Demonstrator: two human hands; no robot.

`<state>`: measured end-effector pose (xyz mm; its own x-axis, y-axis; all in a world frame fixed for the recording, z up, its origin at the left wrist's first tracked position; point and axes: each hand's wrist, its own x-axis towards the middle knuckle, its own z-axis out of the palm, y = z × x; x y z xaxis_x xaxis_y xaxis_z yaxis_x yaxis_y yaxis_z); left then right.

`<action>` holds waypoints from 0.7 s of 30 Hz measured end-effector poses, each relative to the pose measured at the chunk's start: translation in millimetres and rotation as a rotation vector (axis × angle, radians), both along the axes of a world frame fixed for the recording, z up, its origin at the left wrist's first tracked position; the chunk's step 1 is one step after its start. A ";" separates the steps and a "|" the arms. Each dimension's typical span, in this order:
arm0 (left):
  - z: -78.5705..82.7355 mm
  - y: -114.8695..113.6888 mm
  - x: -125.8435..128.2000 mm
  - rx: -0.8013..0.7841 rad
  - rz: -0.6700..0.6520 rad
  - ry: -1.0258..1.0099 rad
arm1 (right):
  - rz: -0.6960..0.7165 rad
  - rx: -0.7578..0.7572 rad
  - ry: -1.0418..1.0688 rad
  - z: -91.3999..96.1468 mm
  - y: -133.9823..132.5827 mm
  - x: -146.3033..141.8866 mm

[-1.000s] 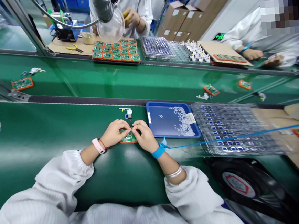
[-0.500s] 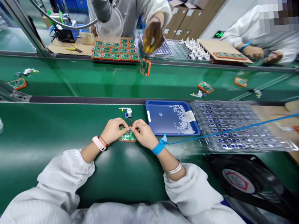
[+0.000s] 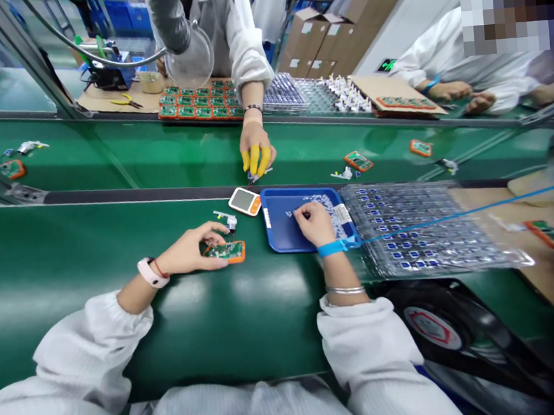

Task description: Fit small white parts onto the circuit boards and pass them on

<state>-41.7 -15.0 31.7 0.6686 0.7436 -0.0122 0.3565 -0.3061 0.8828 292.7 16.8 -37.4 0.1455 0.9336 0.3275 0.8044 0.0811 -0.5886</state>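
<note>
My left hand [image 3: 189, 249] grips the left end of a green circuit board in an orange frame [image 3: 235, 252], thumb along the near edge and fingers over the far one. Wires run from the board to a small white plastic part [image 3: 231, 222] just beyond it. My right hand [image 3: 317, 225] is over the blue tray [image 3: 280, 242], thumb and fingertips pinched together. Whatever may be in that pinch is too small to make out. Small white pieces [image 3: 327, 200] lie scattered in the tray, partly hidden by this hand.
A co-worker's hand with yellow finger covers [image 3: 256, 148] holds a small wired part by a white-faced device with a grey screen [image 3: 244, 201], left of the tray. Right of the tray lie clear plastic trays of small blue parts [image 3: 403, 229]. A black fan [image 3: 440, 329] stands nearer me.
My right hand has left the board and moved right, over the tray. My left hand now holds the board alone, tilted. The co-worker's hand came forward, and the screened device now lies beside the tray.
</note>
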 end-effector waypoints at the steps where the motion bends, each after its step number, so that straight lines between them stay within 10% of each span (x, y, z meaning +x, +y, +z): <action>1: 6.4 5.3 -2.0 -0.085 0.019 -0.106 | 0.013 0.000 0.000 -1.0 0.9 -1.2; 7: 39.0 75.7 -6.2 0.095 0.489 -0.539 | 0.063 -0.013 -0.026 -2.5 3.4 -3.0; 12: 12.3 159.3 -5.3 0.562 0.796 -0.221 | 0.082 -0.002 -0.072 -4.4 2.3 -1.7; 17: -32.4 198.4 -9.6 0.573 0.739 0.285 | 0.085 0.032 -0.100 -7.1 2.5 -2.9; 21: -33.6 180.8 5.4 0.667 0.619 0.392 | 0.091 0.037 -0.099 -8.6 3.1 -2.3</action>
